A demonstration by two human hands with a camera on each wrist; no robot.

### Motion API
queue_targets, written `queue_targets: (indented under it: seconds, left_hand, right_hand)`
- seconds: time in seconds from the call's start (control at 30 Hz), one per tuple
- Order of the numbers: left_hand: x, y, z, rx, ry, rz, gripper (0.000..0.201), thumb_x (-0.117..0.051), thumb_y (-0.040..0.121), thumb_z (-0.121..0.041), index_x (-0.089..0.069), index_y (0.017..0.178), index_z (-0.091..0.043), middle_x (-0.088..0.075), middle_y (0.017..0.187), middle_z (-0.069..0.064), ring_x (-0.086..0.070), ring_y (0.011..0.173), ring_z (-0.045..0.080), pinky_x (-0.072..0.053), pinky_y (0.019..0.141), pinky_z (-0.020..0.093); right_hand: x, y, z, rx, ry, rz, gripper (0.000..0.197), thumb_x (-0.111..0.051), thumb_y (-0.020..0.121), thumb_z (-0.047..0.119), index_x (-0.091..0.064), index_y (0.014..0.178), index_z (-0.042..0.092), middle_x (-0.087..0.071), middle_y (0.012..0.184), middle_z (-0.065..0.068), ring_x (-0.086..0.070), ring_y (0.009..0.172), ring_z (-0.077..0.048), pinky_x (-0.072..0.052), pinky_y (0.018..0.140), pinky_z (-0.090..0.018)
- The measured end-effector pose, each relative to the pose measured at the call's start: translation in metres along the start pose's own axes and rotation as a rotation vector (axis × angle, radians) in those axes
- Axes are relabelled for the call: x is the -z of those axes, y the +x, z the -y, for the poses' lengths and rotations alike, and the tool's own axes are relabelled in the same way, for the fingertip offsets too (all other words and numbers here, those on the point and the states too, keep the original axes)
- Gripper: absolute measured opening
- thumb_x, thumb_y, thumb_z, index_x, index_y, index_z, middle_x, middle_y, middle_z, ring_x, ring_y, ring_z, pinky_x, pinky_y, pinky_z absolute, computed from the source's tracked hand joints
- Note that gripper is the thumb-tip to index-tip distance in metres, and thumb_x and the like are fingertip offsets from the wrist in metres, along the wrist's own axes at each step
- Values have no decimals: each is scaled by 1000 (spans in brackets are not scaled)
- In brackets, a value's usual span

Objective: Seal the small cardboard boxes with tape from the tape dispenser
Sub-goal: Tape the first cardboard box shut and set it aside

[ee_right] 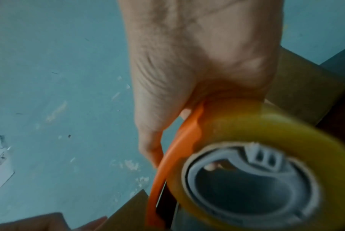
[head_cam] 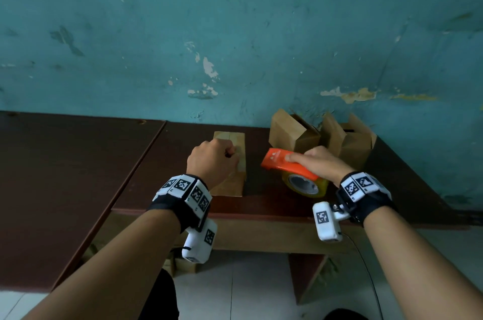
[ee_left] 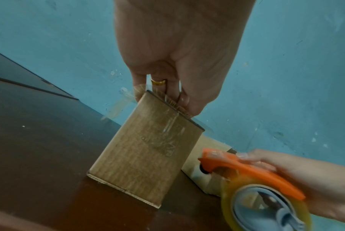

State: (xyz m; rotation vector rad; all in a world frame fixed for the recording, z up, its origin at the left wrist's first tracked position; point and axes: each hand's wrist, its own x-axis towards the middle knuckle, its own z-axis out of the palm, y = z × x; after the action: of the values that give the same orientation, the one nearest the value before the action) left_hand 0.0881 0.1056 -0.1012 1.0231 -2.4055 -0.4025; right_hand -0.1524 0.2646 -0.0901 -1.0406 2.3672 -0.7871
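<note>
The head camera looks forward and down over both forearms at the tabletop (head_cam: 261, 204) and the blue wall (head_cam: 235, 19). Each wrist camera looks very closely along its hand. All three views share the tape dispenser (head_cam: 290, 166).

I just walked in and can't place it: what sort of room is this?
Probably a plain back room or small workshop used for packing, not a fitted-out factory. A peeling teal painted wall rises behind a dark brown wooden bench, and open small brown cardboard boxes wait near an orange handheld tape dispenser.

Bare forearms, black wristbands (head_cam: 366, 204) with white black-patterned marker blocks, white wrist cameras (head_cam: 326, 223), gold ring (ee_left: 158, 81)
</note>
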Motion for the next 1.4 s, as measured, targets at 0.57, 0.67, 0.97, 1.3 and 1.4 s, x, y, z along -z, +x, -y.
queue_targets:
  seconds: [0.57, 0.67, 0.97, 1.3, 1.4]
  left_hand:
    - [1, -1, 0, -54, 3, -8, 21, -57, 97, -37, -67, 84, -25, -68, 75, -5, -65, 72, 24, -45, 64, 31]
    - [6, -1, -4, -95, 30, 39, 17, -55, 99, -34, -68, 93, -25, -70, 83, -2, -66, 79, 26, -48, 70, 34]
    - [15, -34, 10, 232, -418, -337, 30, -60, 100, -31, -56, 127, -17, -68, 112, -5, -66, 92, 15, -53, 78, 33]
    - [-7, -35, 41, 862, -1075, 113, 44, -54, 101, -49, -66, 106, -6, -72, 88, 11, -65, 74, 24, -54, 70, 34]
    - [-6, -30, 41, 883, -1155, 98, 39, -58, 100, -45, -67, 100, -7, -63, 68, 6, -52, 47, 14, -45, 51, 26]
  right_hand:
    - [-71, -26, 37, 80, -227, -377, 57, -80, 89, 46, -55, 129, 14, -62, 127, -8, -63, 114, -28, -58, 90, -46]
    - [-75, -30, 49, 146, -85, -381, 36, -72, 96, 47, -53, 114, 22, -64, 109, 0, -65, 97, -21, -58, 80, -42]
    - [-97, -40, 65, -188, 562, 40, 64, -52, 108, 52, -47, 148, 3, -78, 88, -18, -80, 81, -31, -65, 66, -35]
    - [-118, -46, 65, -322, 1044, 235, 61, -62, 102, 52, -58, 127, -3, -80, 87, -19, -78, 80, -29, -61, 64, -31]
    - [-121, -45, 65, -335, 1163, 181, 53, -68, 99, 48, -58, 119, 0, -79, 83, -16, -76, 74, -25, -59, 61, -30]
